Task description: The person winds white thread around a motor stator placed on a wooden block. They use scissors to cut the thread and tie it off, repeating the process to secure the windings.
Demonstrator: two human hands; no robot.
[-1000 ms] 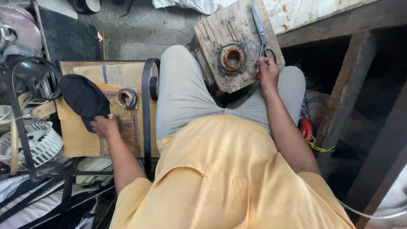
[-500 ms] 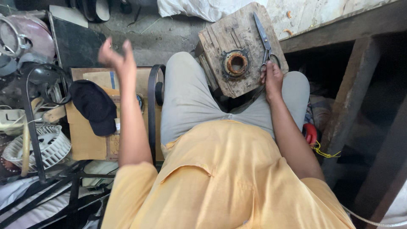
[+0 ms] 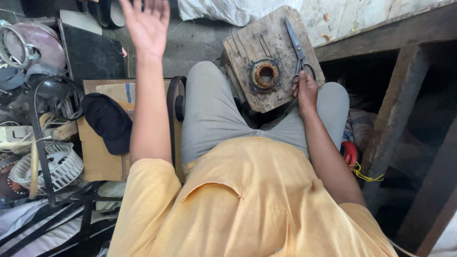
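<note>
Scissors (image 3: 299, 52): steel, long-bladed, lying flat on the worn wooden block (image 3: 271, 57) between my knees, blades pointing away, just right of the rusty metal ring (image 3: 265, 74). My right hand (image 3: 306, 90) rests at the loop handles, fingers curled there; whether they grip, I cannot tell. Judged stiff, fairly light, sharp; best taken by the loops. My left hand (image 3: 146, 26) is raised, fingers spread wide, holding nothing.

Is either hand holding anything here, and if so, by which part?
The right hand has its grip at the handle loops of the scissors lying on the wooden block. The left hand is raised, open and empty.
</note>
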